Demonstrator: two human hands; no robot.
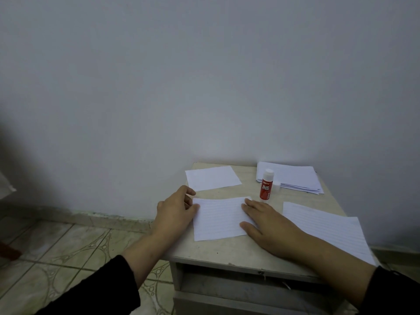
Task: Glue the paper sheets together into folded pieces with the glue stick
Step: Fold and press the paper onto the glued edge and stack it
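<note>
A folded lined paper piece (219, 218) lies in the middle of the small cabinet top (227, 251). My left hand (175, 210) touches its left edge, fingers loosely bent. My right hand (270, 226) lies flat on its right side, fingers straight, pressing it down. A red glue stick (266, 185) stands upright just behind my right hand, its white cap (276, 187) beside it. A single lined sheet (327, 226) lies to the right, partly under my right forearm. Another folded white piece (212, 178) rests at the back left.
A stack of several white sheets (293, 177) sits at the back right against the wall. The cabinet has a drawer front (250, 289) below the top. Tiled floor (68, 251) spreads to the left, below the cabinet's left edge.
</note>
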